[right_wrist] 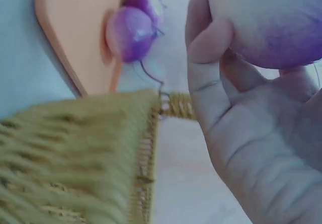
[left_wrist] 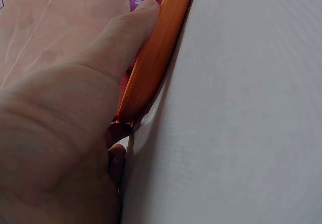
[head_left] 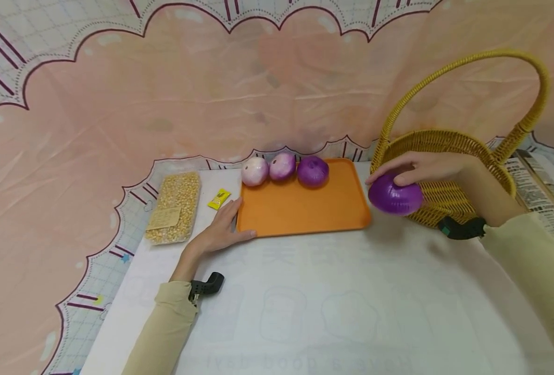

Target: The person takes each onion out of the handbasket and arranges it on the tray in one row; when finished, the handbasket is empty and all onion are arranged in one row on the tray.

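My right hand [head_left: 433, 167] grips a purple onion [head_left: 395, 197] from above, beside the left front of the wicker basket [head_left: 504, 177]. In the right wrist view the onion [right_wrist: 271, 25] shows a pale end, with the thumb and fingers around it. My left hand [head_left: 221, 229] holds the near left corner of the orange tray [head_left: 305, 208], its thumb [left_wrist: 143, 25] lying along the rim. A pale onion [head_left: 255, 172], a pink-purple onion [head_left: 282, 166] and a dark purple onion [head_left: 313, 172] sit in a row along the tray's back edge.
A clear pack of corn kernels [head_left: 174, 205] lies left of the tray, with a small yellow packet [head_left: 219, 199] between them. The basket's tall handle [head_left: 464, 65] arches above it. Printed papers [head_left: 539, 192] lie at the right, and a patterned cloth [head_left: 211, 99] rises behind.
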The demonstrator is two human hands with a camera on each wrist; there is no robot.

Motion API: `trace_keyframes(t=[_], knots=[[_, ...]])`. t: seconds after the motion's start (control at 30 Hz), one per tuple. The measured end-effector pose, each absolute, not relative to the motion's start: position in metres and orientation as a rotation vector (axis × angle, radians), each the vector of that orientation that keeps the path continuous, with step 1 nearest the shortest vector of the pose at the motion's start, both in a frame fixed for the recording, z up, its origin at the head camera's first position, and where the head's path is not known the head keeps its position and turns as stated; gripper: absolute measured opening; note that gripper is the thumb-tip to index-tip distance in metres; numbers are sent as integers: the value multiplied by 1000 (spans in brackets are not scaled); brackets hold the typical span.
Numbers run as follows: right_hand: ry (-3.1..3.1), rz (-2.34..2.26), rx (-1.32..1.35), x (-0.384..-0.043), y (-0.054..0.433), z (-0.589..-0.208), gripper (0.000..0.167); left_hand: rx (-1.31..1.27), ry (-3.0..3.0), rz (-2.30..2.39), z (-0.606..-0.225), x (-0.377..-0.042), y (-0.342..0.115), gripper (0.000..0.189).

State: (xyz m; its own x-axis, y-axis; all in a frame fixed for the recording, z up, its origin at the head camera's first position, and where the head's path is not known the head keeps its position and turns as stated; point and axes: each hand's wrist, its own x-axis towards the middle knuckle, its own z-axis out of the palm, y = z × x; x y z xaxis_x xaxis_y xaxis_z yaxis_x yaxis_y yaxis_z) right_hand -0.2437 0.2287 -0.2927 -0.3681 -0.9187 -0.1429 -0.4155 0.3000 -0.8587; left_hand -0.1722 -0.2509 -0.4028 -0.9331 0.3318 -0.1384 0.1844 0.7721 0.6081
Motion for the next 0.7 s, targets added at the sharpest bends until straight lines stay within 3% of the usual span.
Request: trace_keyframes(t=[0.7], knots=[[2527,-942,-902,-210,146,-329,45,397,2728,900,-405,-173,-252,104]])
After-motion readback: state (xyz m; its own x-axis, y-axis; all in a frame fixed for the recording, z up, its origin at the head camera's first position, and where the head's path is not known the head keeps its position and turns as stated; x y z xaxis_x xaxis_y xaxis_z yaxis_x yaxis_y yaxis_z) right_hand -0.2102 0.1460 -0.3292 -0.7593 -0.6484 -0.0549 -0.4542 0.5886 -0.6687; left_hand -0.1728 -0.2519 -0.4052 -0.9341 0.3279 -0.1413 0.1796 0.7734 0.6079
